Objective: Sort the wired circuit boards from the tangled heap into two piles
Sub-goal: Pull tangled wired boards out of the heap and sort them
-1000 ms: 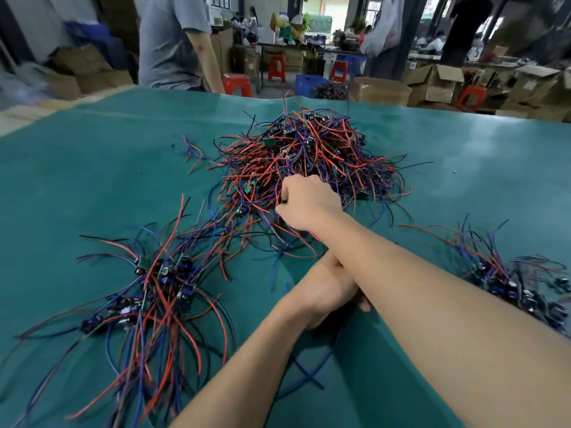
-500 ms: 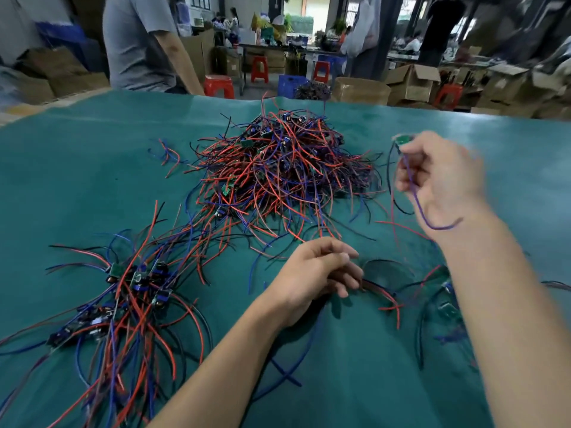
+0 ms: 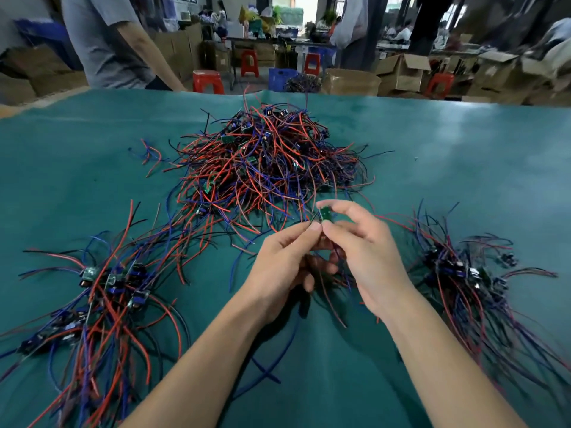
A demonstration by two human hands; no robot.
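Note:
A tangled heap point(image 3: 265, 168) of red, blue and black wires with small circuit boards lies at the middle back of the teal table point(image 3: 77, 168). One sorted pile point(image 3: 105, 291) spreads at the front left, another pile point(image 3: 463, 273) at the right. Just in front of the heap my right hand point(image 3: 364, 254) pinches a small green wired circuit board point(image 3: 326, 214) by its lower edge. My left hand point(image 3: 284, 267) pinches the wires just below the board, fingertips touching those of the right hand. The wires hang down between both palms.
A person in a grey shirt point(image 3: 105, 41) stands at the table's far left edge. Behind the table are cardboard boxes point(image 3: 401, 72), red stools point(image 3: 207, 81) and a blue crate point(image 3: 281, 78). Loose blue wires point(image 3: 265, 369) lie between my forearms.
My right hand drew a board out of the heap, swung right with it, then came back to the middle. My left hand rose from the table to pinch its wires.

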